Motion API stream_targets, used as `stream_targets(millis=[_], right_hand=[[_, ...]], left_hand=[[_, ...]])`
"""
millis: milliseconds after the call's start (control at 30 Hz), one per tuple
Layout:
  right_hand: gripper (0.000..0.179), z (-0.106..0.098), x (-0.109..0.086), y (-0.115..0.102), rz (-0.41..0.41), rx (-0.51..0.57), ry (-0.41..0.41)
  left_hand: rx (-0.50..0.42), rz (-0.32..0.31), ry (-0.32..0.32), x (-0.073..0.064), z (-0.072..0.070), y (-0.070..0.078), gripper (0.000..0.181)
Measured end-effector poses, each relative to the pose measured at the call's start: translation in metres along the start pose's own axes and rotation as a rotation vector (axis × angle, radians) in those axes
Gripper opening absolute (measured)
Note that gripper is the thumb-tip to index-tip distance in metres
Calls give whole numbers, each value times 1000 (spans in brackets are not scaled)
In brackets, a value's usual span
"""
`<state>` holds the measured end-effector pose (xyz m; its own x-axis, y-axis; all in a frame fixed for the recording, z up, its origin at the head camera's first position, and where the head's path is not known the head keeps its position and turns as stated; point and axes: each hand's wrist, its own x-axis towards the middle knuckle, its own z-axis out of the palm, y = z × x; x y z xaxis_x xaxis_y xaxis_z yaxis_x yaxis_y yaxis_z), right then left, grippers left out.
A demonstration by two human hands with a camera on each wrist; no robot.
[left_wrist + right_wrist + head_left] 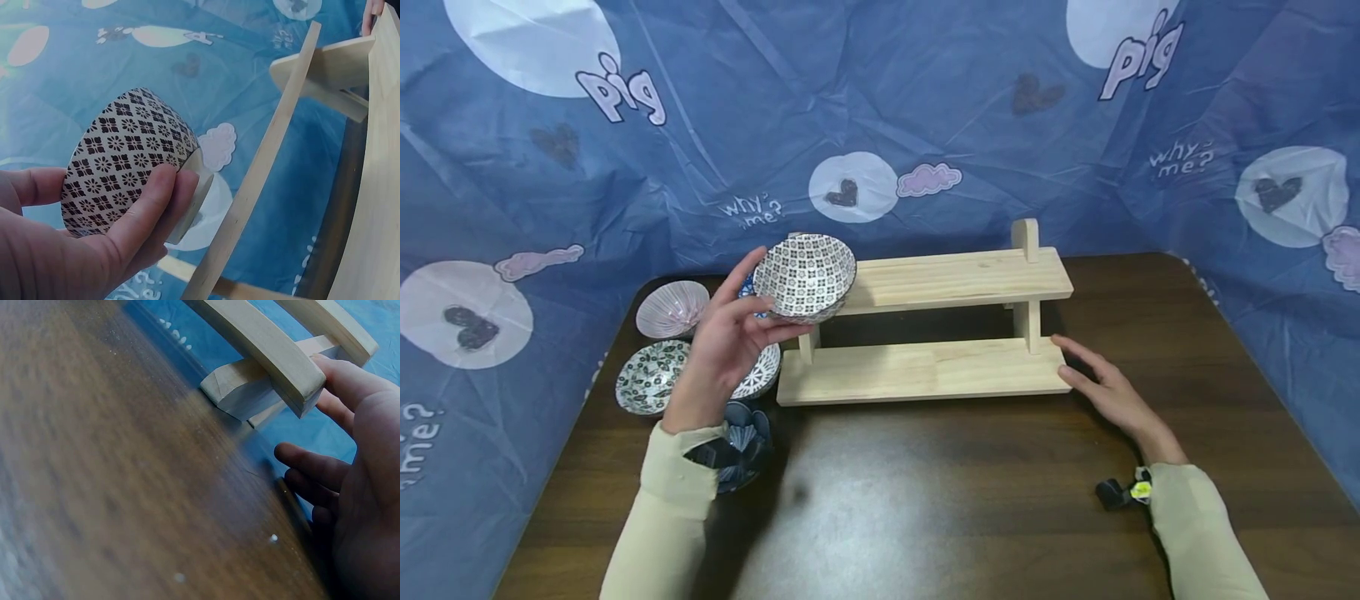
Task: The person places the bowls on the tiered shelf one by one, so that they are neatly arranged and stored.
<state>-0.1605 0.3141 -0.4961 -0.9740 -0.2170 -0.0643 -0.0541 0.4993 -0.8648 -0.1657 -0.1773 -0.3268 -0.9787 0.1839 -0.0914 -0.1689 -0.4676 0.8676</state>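
Observation:
My left hand holds a small bowl with a dark geometric flower pattern on white, tilted above the left end of a two-tier wooden shelf. In the left wrist view, fingers of the left hand press the patterned outside of the bowl near its foot. My right hand touches the right end of the lower board. In the right wrist view, the right hand has fingertips against the board's end, while its other fingers hang loosely bent.
Left of the shelf stand a pale pink ribbed bowl, a green floral bowl, a dark-patterned white bowl and dark blue petal-shaped bowls. A blue-patterned piece is mostly hidden behind the left hand. A printed blue cloth backs the brown table.

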Motion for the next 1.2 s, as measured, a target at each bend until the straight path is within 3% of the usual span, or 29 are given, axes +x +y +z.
stream_targets(millis=[333, 667, 1200], right_hand=[[57, 2, 0, -3, -10, 13, 4], [61, 1, 1, -1, 30, 11, -9], [60, 0, 0, -1, 14, 23, -13]], left_hand=[[48, 6, -22, 9, 13, -10, 74], [43, 5, -22, 19, 29, -17, 77], [32, -3, -43, 32, 54, -28, 74]])
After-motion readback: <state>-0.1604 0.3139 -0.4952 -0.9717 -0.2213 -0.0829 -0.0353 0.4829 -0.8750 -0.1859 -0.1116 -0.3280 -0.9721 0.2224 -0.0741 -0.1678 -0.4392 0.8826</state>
